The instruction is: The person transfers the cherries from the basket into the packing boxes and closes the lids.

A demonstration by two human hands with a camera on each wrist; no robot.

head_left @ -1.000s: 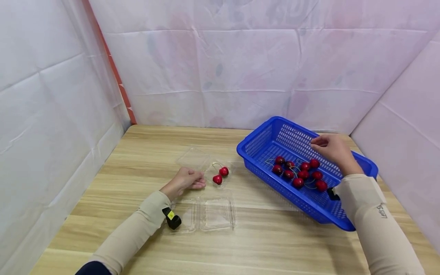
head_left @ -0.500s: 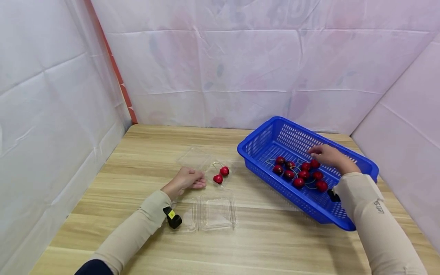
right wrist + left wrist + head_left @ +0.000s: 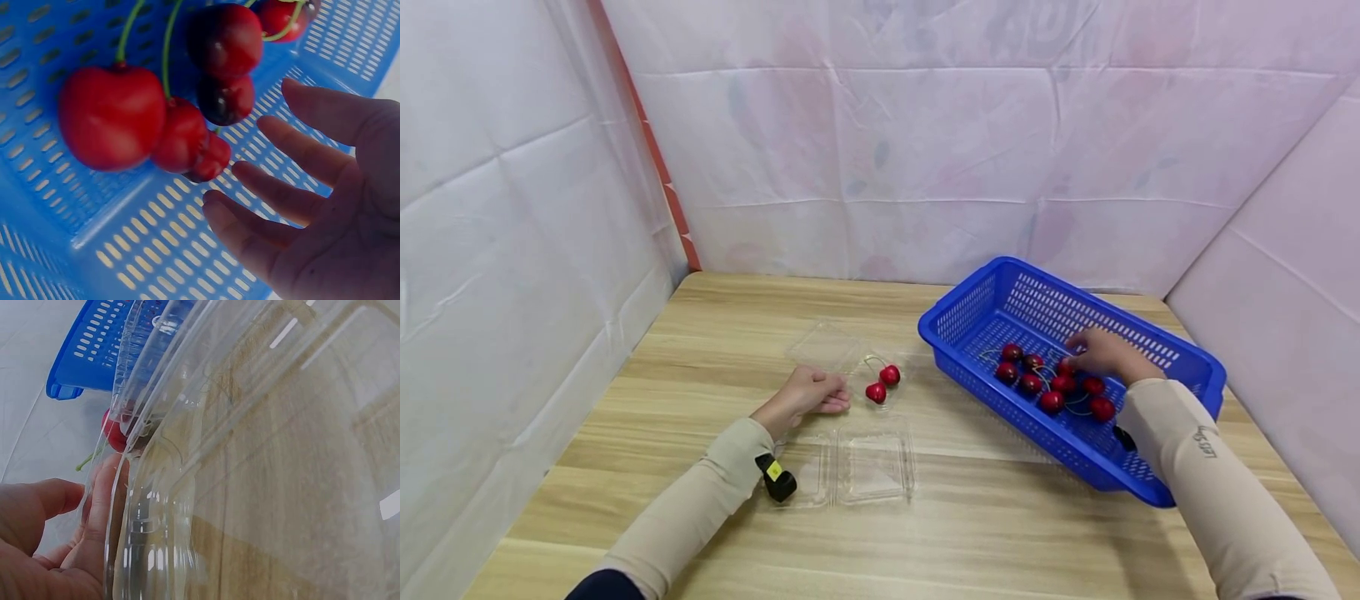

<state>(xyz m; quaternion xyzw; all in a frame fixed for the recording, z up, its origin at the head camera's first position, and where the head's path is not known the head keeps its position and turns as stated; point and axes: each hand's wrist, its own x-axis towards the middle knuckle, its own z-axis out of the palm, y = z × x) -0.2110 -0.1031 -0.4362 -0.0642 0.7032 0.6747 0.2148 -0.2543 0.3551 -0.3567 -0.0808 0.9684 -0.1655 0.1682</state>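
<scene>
My left hand pinches the near rim of a clear plastic clamshell container between thumb and fingers. Two red cherries lie in that container's right half. Inside a blue plastic basket, my right hand reaches down over several dark red cherries with green stems. The right wrist view shows its fingers spread and relaxed, beside cherries and holding none. In the head view, the hand hides part of the cluster.
A second clear clamshell container lies opened out nearer me, partly under the left wrist. Wood-grain table surrounds the things. White sheeting walls the back and both sides. The basket stands at the right, set at an angle.
My right hand has come down and a little left, from above the basket's far side to the cherries. My left hand and its container have stayed put.
</scene>
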